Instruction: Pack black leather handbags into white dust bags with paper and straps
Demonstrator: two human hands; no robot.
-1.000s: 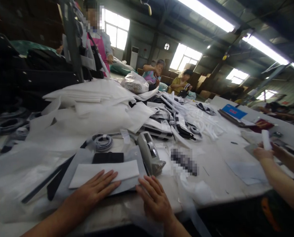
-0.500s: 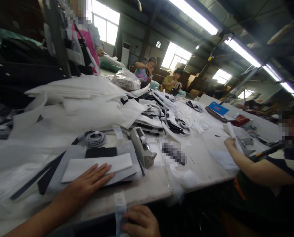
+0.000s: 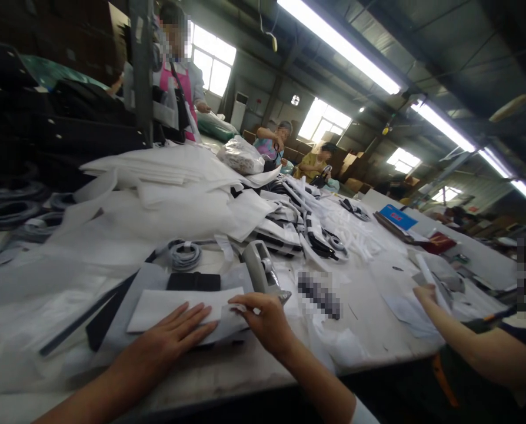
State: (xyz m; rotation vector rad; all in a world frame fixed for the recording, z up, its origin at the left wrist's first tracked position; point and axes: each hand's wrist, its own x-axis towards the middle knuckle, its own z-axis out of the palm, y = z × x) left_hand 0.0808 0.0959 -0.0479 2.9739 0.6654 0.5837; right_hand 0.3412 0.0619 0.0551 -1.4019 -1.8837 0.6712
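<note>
My left hand (image 3: 183,330) lies flat, fingers stretched out, on a folded white sheet (image 3: 157,309). That sheet rests on a greyish translucent wrapping sheet (image 3: 130,288), with a black folded piece (image 3: 195,281) showing just behind it. At the right end of the white sheet, my right hand (image 3: 263,321) pinches a thin translucent strip (image 3: 237,307), which looks like clear tape. The fingers partly hide it. Close behind the right hand stands a grey tape dispenser (image 3: 256,265). A coiled grey cord or strap (image 3: 186,254) lies behind the black piece.
White foam sheets (image 3: 170,200) are heaped at the back left, beside a pile of black-and-white wrapped straps (image 3: 285,229). Crumpled plastic (image 3: 338,347) hangs by the front edge. At right, a co-worker's arm (image 3: 448,324) reaches over the table. A blue box (image 3: 398,217) lies farther back.
My right hand has risen from below the table's front edge to the right end of the white sheet, carrying a translucent strip. The left hand stays on the sheet; the view has shifted.
</note>
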